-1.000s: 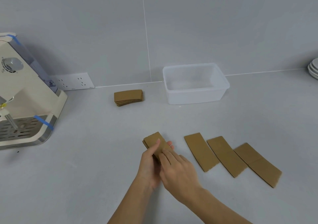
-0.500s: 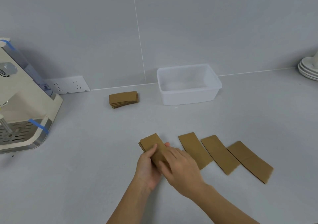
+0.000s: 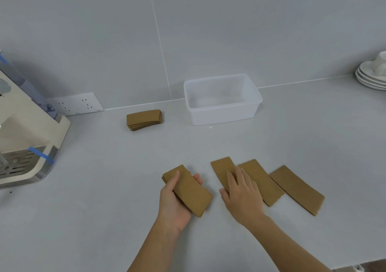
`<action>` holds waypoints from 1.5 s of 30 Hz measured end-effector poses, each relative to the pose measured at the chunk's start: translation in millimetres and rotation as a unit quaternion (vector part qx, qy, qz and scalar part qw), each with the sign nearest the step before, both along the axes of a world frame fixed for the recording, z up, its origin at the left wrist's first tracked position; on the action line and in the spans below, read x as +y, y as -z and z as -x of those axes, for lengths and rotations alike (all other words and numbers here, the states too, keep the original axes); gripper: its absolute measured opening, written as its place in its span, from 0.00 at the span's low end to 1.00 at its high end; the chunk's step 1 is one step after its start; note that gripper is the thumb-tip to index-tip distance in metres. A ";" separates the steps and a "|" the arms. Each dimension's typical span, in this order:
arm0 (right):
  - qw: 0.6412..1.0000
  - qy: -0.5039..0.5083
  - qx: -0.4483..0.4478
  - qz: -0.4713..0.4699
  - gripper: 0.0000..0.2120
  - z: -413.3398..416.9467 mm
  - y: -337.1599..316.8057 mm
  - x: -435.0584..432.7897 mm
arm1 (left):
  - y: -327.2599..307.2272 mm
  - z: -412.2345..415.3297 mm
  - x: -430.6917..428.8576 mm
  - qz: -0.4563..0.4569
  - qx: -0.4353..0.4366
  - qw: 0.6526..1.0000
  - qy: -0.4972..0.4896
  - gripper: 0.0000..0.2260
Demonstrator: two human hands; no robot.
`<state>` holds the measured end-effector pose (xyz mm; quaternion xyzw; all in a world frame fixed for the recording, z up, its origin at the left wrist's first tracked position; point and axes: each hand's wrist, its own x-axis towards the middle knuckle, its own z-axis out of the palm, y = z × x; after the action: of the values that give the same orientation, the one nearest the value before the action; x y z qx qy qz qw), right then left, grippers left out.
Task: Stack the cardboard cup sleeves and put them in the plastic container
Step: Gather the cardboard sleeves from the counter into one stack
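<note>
My left hand holds a small stack of brown cardboard cup sleeves just above the counter. My right hand lies flat, fingers spread, on the nearest loose sleeve to the right of that stack. Two more flat sleeves lie in a row further right. Another stack of sleeves rests near the back wall. The clear plastic container stands empty at the back, right of that stack.
A cream coffee machine with blue tape stands at the left. A white socket strip sits on the wall behind it. Stacked white saucers with a cup are at the far right. The counter's front edge runs bottom right.
My right hand has left the held stack and moved right onto the nearest loose sleeve. The left hand keeps the stack, now uncovered.
</note>
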<state>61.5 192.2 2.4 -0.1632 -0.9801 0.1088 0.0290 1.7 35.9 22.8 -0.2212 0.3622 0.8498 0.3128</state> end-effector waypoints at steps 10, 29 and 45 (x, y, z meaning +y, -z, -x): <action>0.995 -0.046 -0.004 -0.089 0.21 -2.4 -6.3 1.3 | 4.1 -4.5 4.1 0.000 -0.018 1.000 -0.002 0.15; 0.985 -0.091 0.124 -0.083 0.15 2.5 -67.1 -22.7 | -2.9 -8.2 13.4 -0.030 -0.029 0.999 0.006 0.16; 0.966 -0.181 0.176 -0.060 0.07 -11.0 -32.4 -54.8 | -2.3 -8.4 11.7 -0.042 -0.014 0.997 0.062 0.22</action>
<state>72.5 137.4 34.9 0.0410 -0.9776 0.0799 0.1904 10.1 47.7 25.1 -0.1966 0.3351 0.8400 0.3787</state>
